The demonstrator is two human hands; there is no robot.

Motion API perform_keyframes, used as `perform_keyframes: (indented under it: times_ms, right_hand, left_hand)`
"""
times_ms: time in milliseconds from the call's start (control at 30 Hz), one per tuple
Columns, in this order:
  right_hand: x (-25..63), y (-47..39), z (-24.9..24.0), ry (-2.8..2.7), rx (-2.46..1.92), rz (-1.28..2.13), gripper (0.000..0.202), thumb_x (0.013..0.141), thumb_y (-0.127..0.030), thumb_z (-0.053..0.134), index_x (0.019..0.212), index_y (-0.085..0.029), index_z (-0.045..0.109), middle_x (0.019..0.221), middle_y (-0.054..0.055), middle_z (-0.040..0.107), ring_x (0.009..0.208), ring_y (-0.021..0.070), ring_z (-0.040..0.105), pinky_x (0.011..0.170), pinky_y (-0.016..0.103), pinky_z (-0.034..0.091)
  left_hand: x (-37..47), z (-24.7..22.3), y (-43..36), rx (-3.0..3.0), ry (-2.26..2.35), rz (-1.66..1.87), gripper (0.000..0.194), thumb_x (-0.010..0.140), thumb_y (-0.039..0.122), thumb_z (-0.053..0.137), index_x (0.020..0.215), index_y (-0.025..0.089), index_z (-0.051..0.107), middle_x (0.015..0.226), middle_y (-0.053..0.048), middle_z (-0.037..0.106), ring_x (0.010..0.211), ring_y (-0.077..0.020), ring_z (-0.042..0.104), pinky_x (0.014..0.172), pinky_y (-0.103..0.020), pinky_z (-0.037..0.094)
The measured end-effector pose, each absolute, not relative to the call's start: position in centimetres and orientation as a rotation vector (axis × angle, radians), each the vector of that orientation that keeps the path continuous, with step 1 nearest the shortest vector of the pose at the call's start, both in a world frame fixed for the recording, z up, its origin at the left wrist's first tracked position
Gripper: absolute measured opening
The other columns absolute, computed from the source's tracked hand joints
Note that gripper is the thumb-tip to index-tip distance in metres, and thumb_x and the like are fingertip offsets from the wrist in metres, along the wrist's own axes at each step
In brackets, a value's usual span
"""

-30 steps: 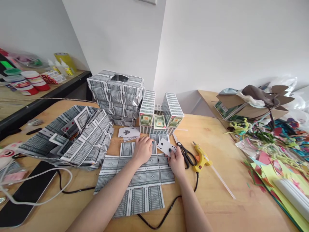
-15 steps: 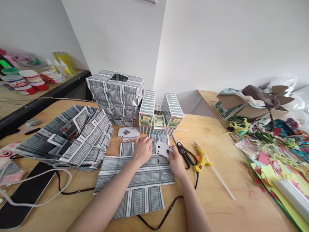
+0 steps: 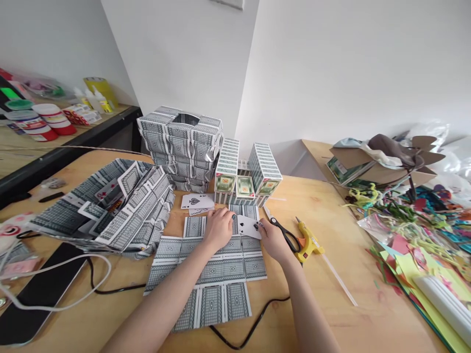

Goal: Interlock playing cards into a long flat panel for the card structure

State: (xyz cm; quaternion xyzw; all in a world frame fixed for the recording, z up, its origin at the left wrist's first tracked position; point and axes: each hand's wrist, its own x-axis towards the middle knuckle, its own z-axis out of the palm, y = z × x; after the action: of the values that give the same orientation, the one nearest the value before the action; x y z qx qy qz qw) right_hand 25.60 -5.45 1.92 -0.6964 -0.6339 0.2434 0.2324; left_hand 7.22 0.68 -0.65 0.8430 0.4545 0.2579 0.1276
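A sheet of patterned playing cards (image 3: pixel 211 272), joined edge to edge and backs up, lies on the table under my forearms. My left hand (image 3: pixel 219 228) rests at its upper part, fingers curled down and together; what is under the fingertips is hidden. In my right hand (image 3: pixel 273 238) is a face-up playing card (image 3: pixel 247 225) showing black spades, gripped at its right end. The card lies over the sheet's upper right part, its left edge close to my left thumb. Just above my left hand are loose cards, an ace of spades (image 3: pixel 197 200) on top.
Black scissors (image 3: pixel 285 233) and a yellow glue gun (image 3: pixel 309 243) lie right of my right hand. Boxed card decks (image 3: pixel 227 181) stand behind, beside a card-covered box (image 3: pixel 180 147). A card-made container (image 3: pixel 128 211) sits left, a phone-like black slab (image 3: pixel 40 294) nearer. Craft scraps (image 3: pixel 415 264) lie right.
My right hand has turned and shifted slightly right, its fingers now at the card's end. The card sits lower and flatter over the sheet. My left hand stays in place.
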Motion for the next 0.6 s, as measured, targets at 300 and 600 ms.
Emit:
perform_keyframes:
  times_ms: [300, 600]
  right_hand:
    - [27.2, -4.4, 1.0, -1.835, -1.778, 0.777, 0.021, 0.084, -0.030, 0.035, 0.078, -0.020, 0.053, 0.060, -0.001, 0.052, 0.057, 0.0147, 0.047, 0.057, 0.024, 0.035]
    - [27.3, -2.9, 1.9, -1.941, -1.751, 0.785, 0.024, 0.082, -0.029, 0.037, 0.074, -0.019, 0.057, 0.063, 0.001, 0.056, 0.061, 0.0160, 0.050, 0.060, 0.025, 0.036]
  left_hand:
    - [7.2, -0.6, 0.7, 2.446, 1.322, 0.752, 0.025, 0.086, 0.014, 0.034, 0.096, 0.019, 0.056, 0.093, -0.005, 0.060, 0.089, -0.0201, 0.055, 0.082, -0.039, 0.031]
    - [7.3, -0.7, 0.6, 2.437, 1.318, 0.770, 0.026, 0.087, 0.014, 0.033, 0.097, 0.020, 0.055, 0.094, -0.005, 0.060, 0.089, -0.0200, 0.054, 0.081, -0.039, 0.032]
